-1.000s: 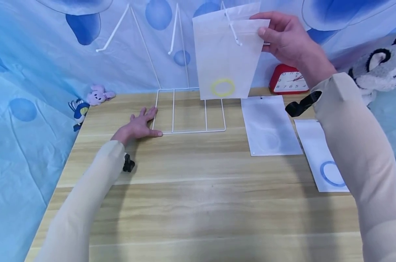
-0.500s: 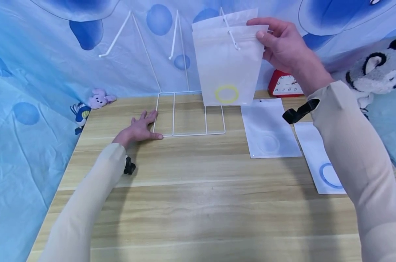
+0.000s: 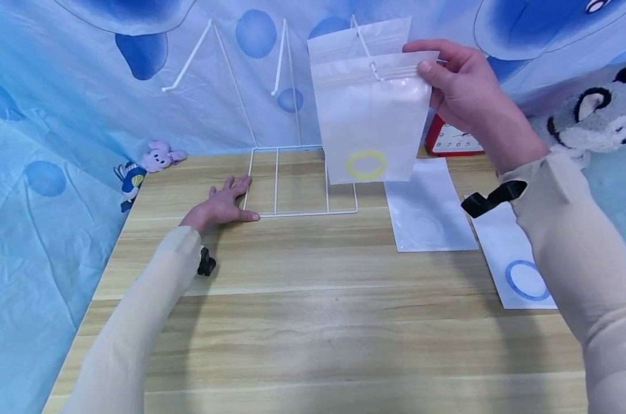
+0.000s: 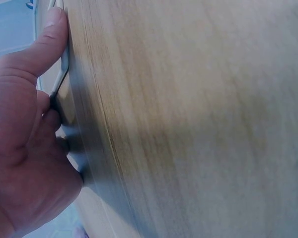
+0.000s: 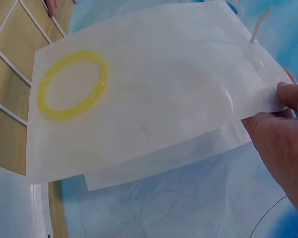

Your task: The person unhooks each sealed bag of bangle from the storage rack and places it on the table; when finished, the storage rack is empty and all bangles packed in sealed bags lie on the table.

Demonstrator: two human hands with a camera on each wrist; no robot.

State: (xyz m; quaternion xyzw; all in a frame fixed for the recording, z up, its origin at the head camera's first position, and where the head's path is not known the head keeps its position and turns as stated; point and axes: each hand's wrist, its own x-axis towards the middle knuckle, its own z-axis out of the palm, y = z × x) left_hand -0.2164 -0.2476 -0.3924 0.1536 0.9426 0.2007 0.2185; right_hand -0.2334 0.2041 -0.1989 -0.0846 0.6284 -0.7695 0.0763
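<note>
My right hand [image 3: 463,83] pinches the upper right corner of a white zip bag [image 3: 370,115] between thumb and fingers. Through its lower part shows a yellow ring [image 3: 350,165]. A prong of the white wire rack [image 3: 277,178] passes through the bag's top, with its tip just in front. Behind it, farther back on the same prong, hangs another white bag [image 3: 344,45]. The right wrist view shows both bags overlapping, the yellow ring [image 5: 45,82] in front. My left hand [image 3: 221,204], fingers spread, rests on the left side of the rack's base.
Two white bags lie right of the rack: one with a pale ring [image 3: 422,198], one with a blue ring [image 3: 512,282]. A red clock [image 3: 455,146] and a plush husky [image 3: 587,115] stand behind. Small plush toys [image 3: 160,156] sit at the back left. Two more prongs [image 3: 191,54] jut out.
My right hand has drawn the front bag outward along the prong, toward the tip and me, widening its gap from the bag behind. My left hand stays on the base.
</note>
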